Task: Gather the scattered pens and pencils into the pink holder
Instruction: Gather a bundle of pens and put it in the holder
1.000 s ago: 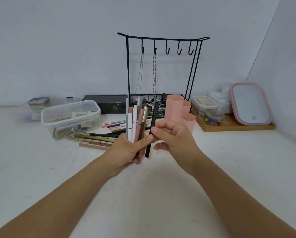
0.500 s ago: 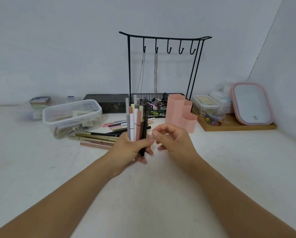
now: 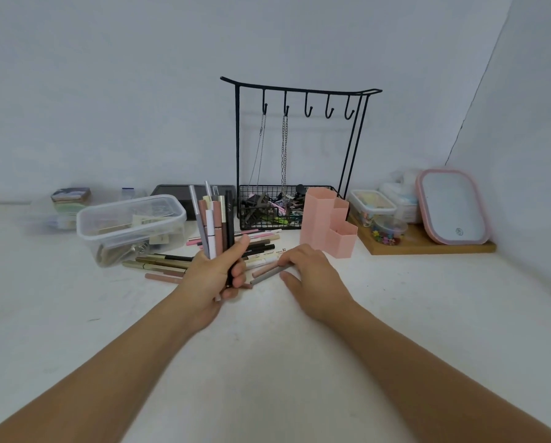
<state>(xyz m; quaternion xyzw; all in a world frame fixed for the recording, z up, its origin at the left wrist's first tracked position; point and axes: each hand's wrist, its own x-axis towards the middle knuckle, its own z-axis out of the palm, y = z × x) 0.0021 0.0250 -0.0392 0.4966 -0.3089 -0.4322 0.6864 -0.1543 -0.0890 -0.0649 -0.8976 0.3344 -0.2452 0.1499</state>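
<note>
The scattered thin pens and pencils (image 3: pixel 235 251), pink, black, gold and cream, lay in a loose heap on the white tabletop (image 3: pixel 267 362), left of the pink hexagonal tiered holder (image 3: pixel 328 225). They looked light, stiff and smooth, so likely to roll; pinching each at mid-shaft seemed safest. The left hand (image 3: pixel 210 279) clutched an upright bundle of slim pens (image 3: pixel 215 225) in its fist, well short of the holder. The right hand (image 3: pixel 312 276), fingers curled downward, touched a grey pen (image 3: pixel 267 276) and a pink pencil (image 3: pixel 266 269) on the table; whether it had pinched either could not be told. A clear plastic lidded box (image 3: pixel 130 225) stood at the far left.
</note>
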